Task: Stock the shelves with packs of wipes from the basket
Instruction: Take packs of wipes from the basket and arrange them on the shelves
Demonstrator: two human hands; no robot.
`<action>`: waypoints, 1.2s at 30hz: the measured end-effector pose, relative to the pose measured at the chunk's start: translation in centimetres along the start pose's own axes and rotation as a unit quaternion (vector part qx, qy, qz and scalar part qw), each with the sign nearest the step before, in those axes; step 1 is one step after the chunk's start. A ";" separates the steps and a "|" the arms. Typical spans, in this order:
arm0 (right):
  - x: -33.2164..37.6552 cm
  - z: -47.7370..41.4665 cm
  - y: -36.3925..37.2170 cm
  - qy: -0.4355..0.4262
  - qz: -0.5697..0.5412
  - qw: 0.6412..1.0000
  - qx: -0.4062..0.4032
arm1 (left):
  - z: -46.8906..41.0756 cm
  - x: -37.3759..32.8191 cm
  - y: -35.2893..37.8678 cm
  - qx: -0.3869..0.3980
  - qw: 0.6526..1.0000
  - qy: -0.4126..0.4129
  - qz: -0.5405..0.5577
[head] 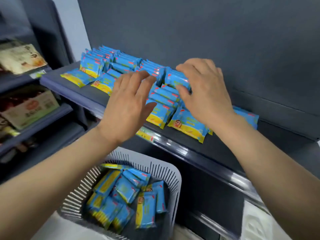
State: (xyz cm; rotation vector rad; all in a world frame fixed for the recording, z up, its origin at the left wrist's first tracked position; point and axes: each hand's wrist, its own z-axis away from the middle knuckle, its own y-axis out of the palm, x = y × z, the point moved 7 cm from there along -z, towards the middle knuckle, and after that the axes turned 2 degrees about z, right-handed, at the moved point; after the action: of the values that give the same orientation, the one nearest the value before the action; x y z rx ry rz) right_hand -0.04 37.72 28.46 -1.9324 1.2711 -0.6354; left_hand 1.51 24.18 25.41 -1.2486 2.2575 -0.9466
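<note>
Reaching over the shelf (90, 99) with two bare hands.

- Left hand (129, 108): wide, fingers straight and spread, palm down, holding nothing. It hovers over the middle files of packs; cannot tell whether it touches them.
- Right hand (206, 94): fingers curled over the top of one upright pack (176, 80) in the right-hand file, thumb on its near face, pinching it. Motion blur softens the detail.
- Shelf packs (97, 66): blue and yellow, standing on edge in files that run front to back. About five files show. The number per file is too blurred and overlapped to count.
- Five packs lie flat or lean at the front: two at the left end (74, 77), one in the middle (159, 115), one below the right wrist (188, 126), and one behind the right forearm (247, 116).
- One price label (147, 134) on the shelf's front edge.
- One white slatted basket (173, 172) below the shelf, between the forearms. Loose packs in the basket (126, 189) are heaped at all angles, roughly a dozen showing, with more hidden beneath.
- Side shelving at left carries two cartons, upper (20, 58) and lower (29, 106).
</note>
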 end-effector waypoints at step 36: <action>13.4 27.7 41.0 0.207 -0.061 0.776 0.592 | 30.7 15.1 20.3 0.433 0.889 -0.147 0.022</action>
State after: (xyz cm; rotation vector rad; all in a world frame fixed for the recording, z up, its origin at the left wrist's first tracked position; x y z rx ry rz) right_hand 2.32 23.52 -20.69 -0.8009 0.6150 -1.5290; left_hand 0.59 7.61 -10.73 -0.8323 1.3360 -1.4061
